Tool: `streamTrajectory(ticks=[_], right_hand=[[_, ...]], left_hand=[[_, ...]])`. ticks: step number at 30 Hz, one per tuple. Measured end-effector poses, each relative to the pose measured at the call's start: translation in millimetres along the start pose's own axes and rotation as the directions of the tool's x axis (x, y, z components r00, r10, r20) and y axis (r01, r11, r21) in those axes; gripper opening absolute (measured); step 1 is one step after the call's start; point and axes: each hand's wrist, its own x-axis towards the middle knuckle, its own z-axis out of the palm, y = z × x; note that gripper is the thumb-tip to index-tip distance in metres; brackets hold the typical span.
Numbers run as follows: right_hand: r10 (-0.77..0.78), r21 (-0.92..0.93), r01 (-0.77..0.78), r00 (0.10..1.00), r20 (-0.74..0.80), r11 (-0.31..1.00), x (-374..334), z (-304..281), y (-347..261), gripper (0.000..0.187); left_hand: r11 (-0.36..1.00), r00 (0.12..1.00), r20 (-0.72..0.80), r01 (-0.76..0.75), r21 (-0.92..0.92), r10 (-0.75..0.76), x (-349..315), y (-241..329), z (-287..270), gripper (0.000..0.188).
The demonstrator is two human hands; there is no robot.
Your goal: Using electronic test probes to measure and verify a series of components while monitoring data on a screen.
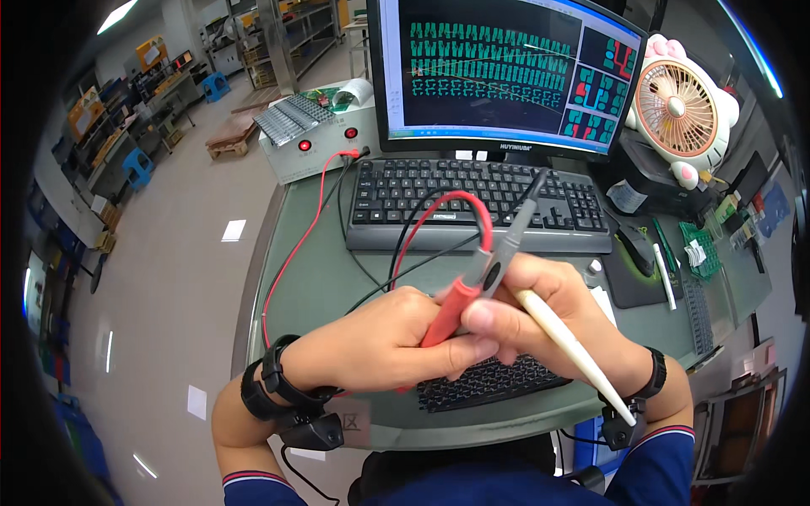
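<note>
Left hand (363, 341): fingers closed round red probe (453, 314), likely to steady it.
Right hand (574, 304): fingers shut on white stick (578, 358), angled back, probably to clear the fingertips.
Grey tool (516, 232): between hands, tip up; can't tell whose grip.
Probe spot: above surface (304, 299), before keyboard (380, 198).
Red lead (310, 232): slack from box (291, 169), presumably for reach.

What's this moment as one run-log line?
Left hand: grips red cylindrical handle; right hand: holds slender cream stick; beside handle: grey pointed tool; ahead: black rectangular keyboard
</note>
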Motion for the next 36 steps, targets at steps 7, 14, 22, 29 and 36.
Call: streamTrajectory(ticks=[7, 14, 22, 29, 36], right_hand=[[0.032, 0.123, -0.016, 0.99, -0.134, 0.992, -9, -6, 20, 0.019], [0.061, 0.203, -0.036, 0.991, -0.12, 0.979, -23, 5, 49, 0.021], [-0.004, 0.077, 0.014, 0.993, -0.119, 0.997, -27, 5, 61, 0.024], [-0.043, 0.074, 0.053, 0.991, -0.131, 0.996, -26, 7, 62, 0.024], [-0.05, 0.028, 0.054, 0.991, -0.127, 0.998, -26, 8, 62, 0.022]], left_hand=[[0.964, 0.95, -0.312, -0.083, -0.255, -0.001, -34, -40, -28, 0.024], [0.878, 0.933, -0.353, -0.228, -0.421, 0.073, -38, -59, -25, 0.025], [0.883, 0.968, -0.232, -0.194, -0.428, 0.1, -35, -63, -15, 0.023], [0.898, 0.973, -0.201, -0.189, -0.396, 0.116, -35, -63, -15, 0.025], [0.904, 0.973, -0.2, -0.186, -0.386, 0.115, -35, -64, -15, 0.024]])
